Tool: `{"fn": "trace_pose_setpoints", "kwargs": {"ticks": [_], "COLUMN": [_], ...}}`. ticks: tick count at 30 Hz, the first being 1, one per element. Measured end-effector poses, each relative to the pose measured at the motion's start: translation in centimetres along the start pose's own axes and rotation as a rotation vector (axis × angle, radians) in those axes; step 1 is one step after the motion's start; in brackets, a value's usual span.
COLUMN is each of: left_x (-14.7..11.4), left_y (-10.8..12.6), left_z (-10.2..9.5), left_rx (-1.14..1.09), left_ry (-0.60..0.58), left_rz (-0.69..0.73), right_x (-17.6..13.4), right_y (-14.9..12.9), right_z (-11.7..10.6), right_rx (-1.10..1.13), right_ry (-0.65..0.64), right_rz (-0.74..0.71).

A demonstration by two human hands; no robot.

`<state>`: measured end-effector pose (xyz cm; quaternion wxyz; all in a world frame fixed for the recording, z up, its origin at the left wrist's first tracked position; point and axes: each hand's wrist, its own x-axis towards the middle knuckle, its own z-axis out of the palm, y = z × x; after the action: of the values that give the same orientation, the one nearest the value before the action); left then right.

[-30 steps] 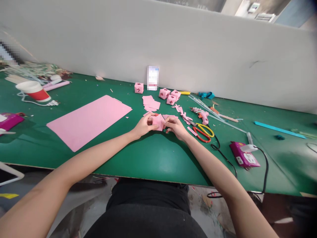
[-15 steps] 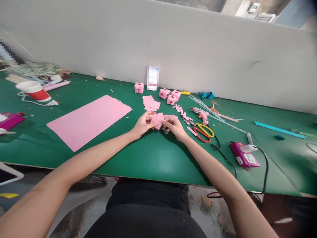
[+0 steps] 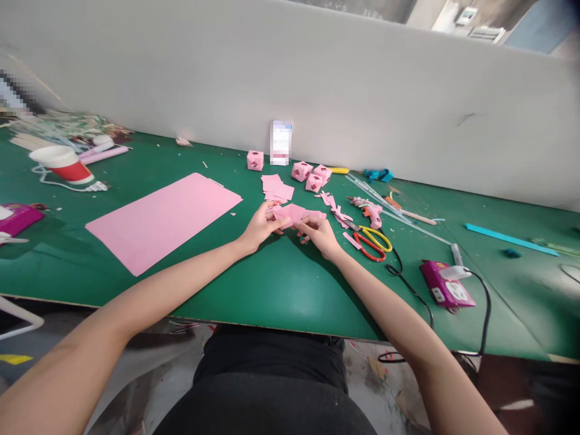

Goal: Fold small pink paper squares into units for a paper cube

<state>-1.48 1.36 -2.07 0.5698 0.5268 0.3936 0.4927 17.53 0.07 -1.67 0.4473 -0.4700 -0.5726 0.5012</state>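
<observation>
Both my hands hold one small pink paper piece (image 3: 292,213) just above the green table (image 3: 272,284). My left hand (image 3: 260,226) pinches its left edge, my right hand (image 3: 319,232) pinches its right edge. The paper lies nearly flat between my fingers. Behind it sits a stack of small pink paper squares (image 3: 276,187). Further back stand three folded pink paper cubes (image 3: 310,175) in a group and another single pink cube (image 3: 254,160).
A large pink sheet (image 3: 163,219) lies to the left. Scissors with yellow and red handles (image 3: 372,240), a pink glue gun (image 3: 369,209), pink scraps and a purple power strip (image 3: 446,289) with black cable lie to the right. A red paper cup (image 3: 63,165) stands far left.
The pink paper piece has tipped from standing on edge to lying nearly flat between my fingers. Both hands stayed in place.
</observation>
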Motion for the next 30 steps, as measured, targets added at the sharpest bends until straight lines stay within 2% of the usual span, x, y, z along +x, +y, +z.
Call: {"fn": "trace_pose_setpoints", "kwargs": {"ticks": [4, 8, 13, 20, 25, 30], "left_x": [0.0, 0.0, 0.0, 0.1, -0.2, -0.6], "left_y": [-0.1, 0.0, 0.1, -0.3, -0.2, -0.2], "left_z": [0.0, 0.0, 0.0, -0.1, 0.0, 0.0], "left_rx": [-0.018, -0.011, 0.021, 0.039, 0.096, 0.255], "left_ry": [0.055, 0.034, 0.013, 0.0, -0.018, -0.054], "left_rz": [0.005, 0.003, 0.011, 0.027, 0.039, 0.211], "right_x": [0.0, 0.3, 0.7, 0.5, 0.5, 0.5], "right_y": [0.1, 0.0, -0.1, -0.2, -0.2, -0.2], "right_z": [0.1, -0.4, -1.2, -1.3, -1.3, -1.0], "right_rx": [0.016, 0.19, 0.32, 0.309, 0.13, 0.02], "right_ry": [-0.009, 0.024, -0.014, -0.047, -0.111, -0.148], "right_rz": [0.007, 0.063, 0.125, 0.136, 0.093, 0.051]}}
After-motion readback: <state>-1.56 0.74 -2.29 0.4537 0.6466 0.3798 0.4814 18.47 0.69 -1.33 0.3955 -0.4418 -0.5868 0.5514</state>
